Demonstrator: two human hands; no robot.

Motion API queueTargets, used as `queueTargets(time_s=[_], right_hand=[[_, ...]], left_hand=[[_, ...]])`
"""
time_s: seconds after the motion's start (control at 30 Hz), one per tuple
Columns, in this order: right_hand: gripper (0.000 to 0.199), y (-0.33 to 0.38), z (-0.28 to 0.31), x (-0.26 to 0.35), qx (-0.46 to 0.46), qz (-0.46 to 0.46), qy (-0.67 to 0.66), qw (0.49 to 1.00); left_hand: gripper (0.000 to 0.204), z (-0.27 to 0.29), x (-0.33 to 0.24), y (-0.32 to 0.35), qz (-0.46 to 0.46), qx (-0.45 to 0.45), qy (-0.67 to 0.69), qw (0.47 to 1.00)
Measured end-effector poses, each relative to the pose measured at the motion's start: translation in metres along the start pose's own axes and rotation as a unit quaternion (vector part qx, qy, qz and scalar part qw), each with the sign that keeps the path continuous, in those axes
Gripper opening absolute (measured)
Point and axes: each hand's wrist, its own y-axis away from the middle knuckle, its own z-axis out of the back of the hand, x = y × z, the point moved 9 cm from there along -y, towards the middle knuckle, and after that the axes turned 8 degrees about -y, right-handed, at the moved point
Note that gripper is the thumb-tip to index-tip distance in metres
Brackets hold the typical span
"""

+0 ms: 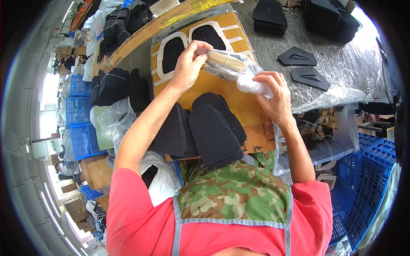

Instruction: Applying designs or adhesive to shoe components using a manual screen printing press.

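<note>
Grey worktop (350, 83), covered in wrinkled clear film, occupies the upper right of the frame. Yellow-brown board (213, 87) lies upper centre, its lower edge reaching the person's lap. Blue plastic crates (369, 187) stand at the right. Black textured pieces (215, 132), overlapping in two groups, rest on the lower part of the board, centre of the frame. Clear plastic bag (244, 76) is held up over the board, above and right of those pieces. Both hands are on it: the left hand (190, 64), nearly closed, pinches the bag's left end between thumb and fingers; the right hand (275, 91), half closed with fingers curled, grips the bunched film at its right end. Two pale-bordered black panels (172, 55) lie side by side on the board's upper part. Two dark angular plates (310, 77) sit upper right on the worktop. Pale elongated contents (228, 61) show through the bag.
</note>
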Motion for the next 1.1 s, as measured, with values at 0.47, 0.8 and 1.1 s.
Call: queueTargets(time_s=[0.47, 0.8, 1.1], right_hand=[[0.041, -0.016, -0.012, 0.008, -0.033, -0.017, -0.036, 0.999], [0.031, -0.036, -0.009, -0.005, -0.016, -0.081, 0.014, 0.996], [0.029, -0.056, -0.016, 0.013, -0.027, -0.034, -0.058, 0.997]], left_hand=[[0.051, -0.084, -0.079, 0.039, -0.169, 0.115, -0.365, 0.908], [0.036, -0.077, -0.030, 0.021, 0.124, 0.316, 0.027, 0.940], [0.030, -0.064, -0.049, -0.010, -0.030, 0.156, -0.480, 0.863]])
